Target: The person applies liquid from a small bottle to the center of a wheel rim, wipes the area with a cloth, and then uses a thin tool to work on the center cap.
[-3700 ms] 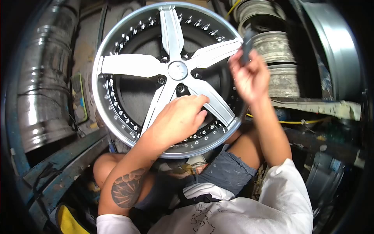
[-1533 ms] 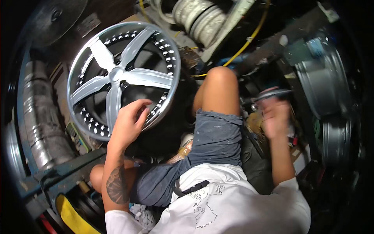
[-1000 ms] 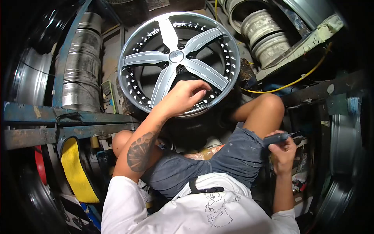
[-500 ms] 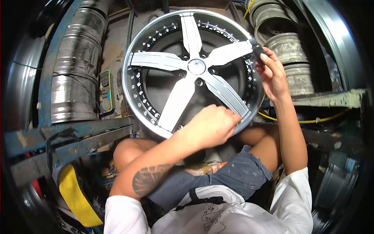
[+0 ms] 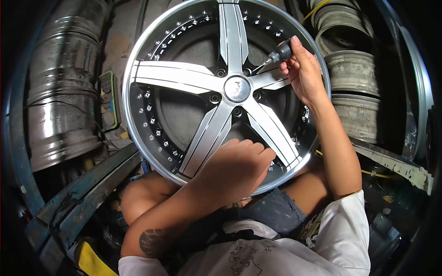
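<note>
A large five-spoke wheel rim, with silver spokes, a polished lip and a dark inner barrel, fills the upper middle. Between thumb and fingers of my right hand is a small dark needle-tipped applicator. Its thin tip points left and down toward a lug hole beside the round center cap, above the right spoke. My left hand is closed in a fist over the lower part of the wheel, knuckles up. Its curled fingers are turned away, and I cannot tell what is in them.
Weathered metal rims are stacked on the left and others on the right. A blue metal frame runs along the lower left. Near the left stack lies a green-edged case. A yellow item is at bottom left.
My right hand has brought the applicator inward from the wheel's outer lip to near the hub. My left fist has shifted a little left and down. The wheel looks larger and nearer.
</note>
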Tool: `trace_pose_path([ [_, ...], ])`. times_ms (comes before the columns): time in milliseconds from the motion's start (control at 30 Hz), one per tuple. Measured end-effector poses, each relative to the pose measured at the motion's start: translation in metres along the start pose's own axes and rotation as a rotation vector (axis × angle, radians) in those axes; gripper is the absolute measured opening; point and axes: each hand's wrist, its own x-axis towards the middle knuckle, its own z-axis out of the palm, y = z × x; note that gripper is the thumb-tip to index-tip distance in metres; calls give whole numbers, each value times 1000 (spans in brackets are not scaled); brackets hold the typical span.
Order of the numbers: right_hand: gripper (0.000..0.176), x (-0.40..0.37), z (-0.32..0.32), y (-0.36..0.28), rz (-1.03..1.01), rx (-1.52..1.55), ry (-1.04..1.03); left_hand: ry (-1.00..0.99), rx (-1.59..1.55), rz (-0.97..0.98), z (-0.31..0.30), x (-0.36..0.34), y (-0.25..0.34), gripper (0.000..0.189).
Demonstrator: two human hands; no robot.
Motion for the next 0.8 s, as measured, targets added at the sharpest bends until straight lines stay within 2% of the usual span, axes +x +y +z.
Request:
trace_pose_path([
  [267, 43, -28, -31, -12, 13, 91, 33, -27, -356, -166, -15, -6, -6, 15],
  [400, 33, -24, -42, -18, -96, -207, 55, -70, -585, -236, -32, -3, -27, 22],
  [467, 35, -22, -41, -19, -88, -357, 45, -130, -621, -288, -47, 5, -33, 29],
  [500, 41, -19, -39, -18, -101, -313, 12, -134, -662, -297, -52, 9, -35, 29],
  [600, 45, -9, -38, -16, -96, -240, -70, -139, -762, -331, -58, 15, -45, 29],
  [700, 42, 2, -33, -8, -6, -57, -92, -132, -779, -355, -60, 17, -53, 27],
  [800, 39, 12, -18, 2, -6, -122, -94, -132, -711, -356, -59, 16, -56, 25],
])
